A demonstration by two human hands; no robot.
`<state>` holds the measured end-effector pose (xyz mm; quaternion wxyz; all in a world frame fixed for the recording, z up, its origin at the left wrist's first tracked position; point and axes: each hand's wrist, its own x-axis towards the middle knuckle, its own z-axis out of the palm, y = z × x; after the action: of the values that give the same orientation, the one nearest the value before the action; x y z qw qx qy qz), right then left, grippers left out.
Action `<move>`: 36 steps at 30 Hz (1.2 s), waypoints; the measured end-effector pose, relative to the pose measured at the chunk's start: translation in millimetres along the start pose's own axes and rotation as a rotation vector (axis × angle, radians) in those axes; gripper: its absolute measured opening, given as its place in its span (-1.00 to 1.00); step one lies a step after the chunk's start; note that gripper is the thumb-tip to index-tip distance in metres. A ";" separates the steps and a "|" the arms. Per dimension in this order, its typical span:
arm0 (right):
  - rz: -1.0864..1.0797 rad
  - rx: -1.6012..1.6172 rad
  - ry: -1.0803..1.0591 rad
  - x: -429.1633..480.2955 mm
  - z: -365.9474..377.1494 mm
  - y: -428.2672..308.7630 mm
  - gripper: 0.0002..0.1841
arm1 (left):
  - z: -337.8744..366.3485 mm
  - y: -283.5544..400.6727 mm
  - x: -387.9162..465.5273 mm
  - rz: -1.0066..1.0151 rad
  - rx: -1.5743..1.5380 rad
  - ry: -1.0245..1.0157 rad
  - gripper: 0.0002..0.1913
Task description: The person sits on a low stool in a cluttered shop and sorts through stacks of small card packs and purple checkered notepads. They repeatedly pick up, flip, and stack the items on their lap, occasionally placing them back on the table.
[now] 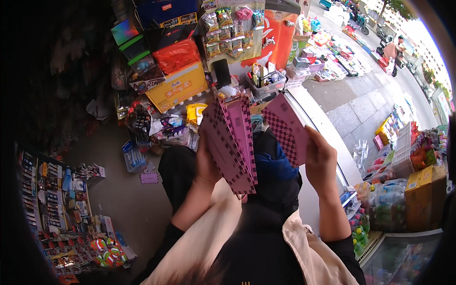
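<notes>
In my left hand (207, 162) is a fanned bundle of flat pink cardboard pieces (228, 156) with dark checkered edges, held upright above my lap. Part of the bundle hides the fingers of that hand. My right hand (321, 156) grips another pink piece (286, 131) by its right edge. That one has a dark checkered band and a small printed code, and it is apart from the bundle. A blue cloth or bag (272, 165) shows between my knees, behind the pieces.
A clear plastic bin (265, 89) of pens and tools stands ahead, beside a dark phone (221, 72). To its left is a yellow carton (178, 87). A small pink card (149, 178) lies on the floor. Bottles (361, 231) and a brown box (424, 199) crowd the right.
</notes>
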<state>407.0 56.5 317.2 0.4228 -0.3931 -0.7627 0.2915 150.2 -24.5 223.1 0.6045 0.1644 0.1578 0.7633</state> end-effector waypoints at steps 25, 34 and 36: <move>-0.386 -0.029 -0.070 1.3 100.2 -14.1 -0.72 | 4.9 -20.4 -0.7 0.103 0.259 0.223 -0.37; -0.476 -0.139 0.091 36.5 59.1 0.5 -0.63 | -22.6 5.2 4.0 0.200 0.164 0.392 -0.44; -0.576 -0.408 -0.099 26.6 63.3 18.0 -0.51 | -27.8 22.5 3.2 0.311 0.204 0.461 -0.43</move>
<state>349.2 81.3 284.4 0.3629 -0.2238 -0.9043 0.0209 117.6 -27.5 208.3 0.4089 0.0688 0.3395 0.8443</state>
